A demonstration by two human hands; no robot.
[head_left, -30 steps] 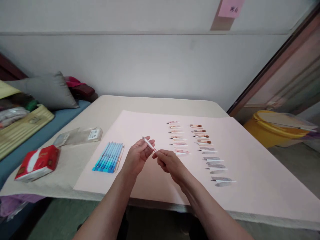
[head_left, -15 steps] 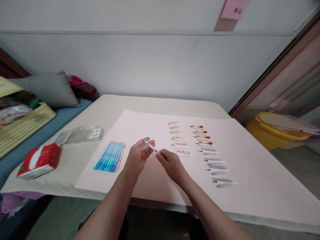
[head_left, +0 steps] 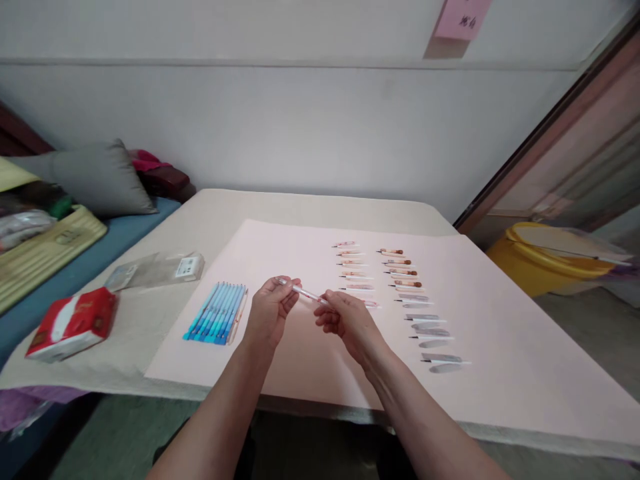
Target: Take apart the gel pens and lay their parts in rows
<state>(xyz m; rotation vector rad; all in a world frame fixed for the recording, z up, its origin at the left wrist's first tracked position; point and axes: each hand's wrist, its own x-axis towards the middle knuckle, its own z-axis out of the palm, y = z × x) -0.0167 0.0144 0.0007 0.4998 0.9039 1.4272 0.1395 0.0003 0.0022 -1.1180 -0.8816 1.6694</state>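
Note:
A slim white pen [head_left: 309, 294] with reddish markings is held level above the pink sheet [head_left: 295, 250]. My left hand [head_left: 273, 310] pinches its left end between thumb and fingers. The thumb and forefinger of my right hand [head_left: 347, 320] close on the other end, while the remaining fingers curl below. To the left lies a tight row of blue pens [head_left: 215, 313], with a pale pen [head_left: 238, 315] along its right side. Beyond my right hand are a column of pale, reddish-patterned pen pieces [head_left: 354, 275] and a second column, part brown-ended [head_left: 404, 272], part grey and feather-like [head_left: 431, 328].
On the cream tablecloth [head_left: 200, 230] at left are a red tissue pack [head_left: 75, 323] and a clear plastic package [head_left: 155, 272]. A grey cushion [head_left: 95, 180] sits on a blue bed further left. A yellow bucket [head_left: 545, 263] stands at right, and a wall rises behind the table.
The pen has turned more level. My left fingers, spread before, now pinch its end, and my right hand has shifted slightly right. The whole view has moved a little.

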